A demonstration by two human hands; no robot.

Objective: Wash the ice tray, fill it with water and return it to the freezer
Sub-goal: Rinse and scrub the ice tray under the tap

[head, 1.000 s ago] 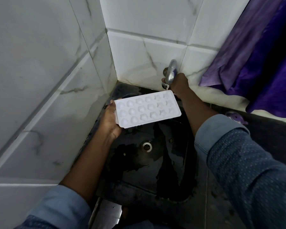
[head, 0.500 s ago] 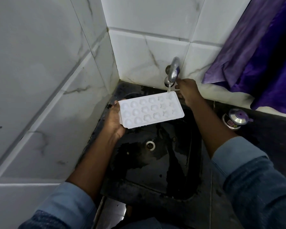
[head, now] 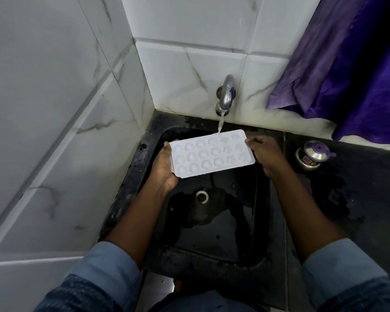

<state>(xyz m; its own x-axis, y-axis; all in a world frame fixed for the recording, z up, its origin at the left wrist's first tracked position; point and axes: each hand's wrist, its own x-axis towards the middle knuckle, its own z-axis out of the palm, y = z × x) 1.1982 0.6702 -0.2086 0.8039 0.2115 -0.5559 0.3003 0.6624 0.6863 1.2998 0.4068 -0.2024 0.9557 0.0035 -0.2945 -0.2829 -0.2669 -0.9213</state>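
A white ice tray (head: pixel 211 153) with several shaped cavities is held level over the black sink (head: pixel 214 226). My left hand (head: pixel 164 167) grips its left end from below. At the tray's right end, my right hand (head: pixel 264 152) holds the edge with its fingertips. A chrome tap (head: pixel 226 93) on the tiled back wall runs a thin stream of water (head: pixel 220 122) onto the tray's far edge, right of centre.
White marble-look tiles close in on the left and behind. A purple cloth (head: pixel 347 68) hangs at the upper right. A small steel container with a purple lid (head: pixel 313 155) stands on the dark wet counter (head: pixel 351 199) right of the sink. The drain (head: pixel 201 196) lies below the tray.
My right hand left the tap and came down to the tray's right end. Water now runs stronger onto the tray. The view has shifted so the sink sits lower.
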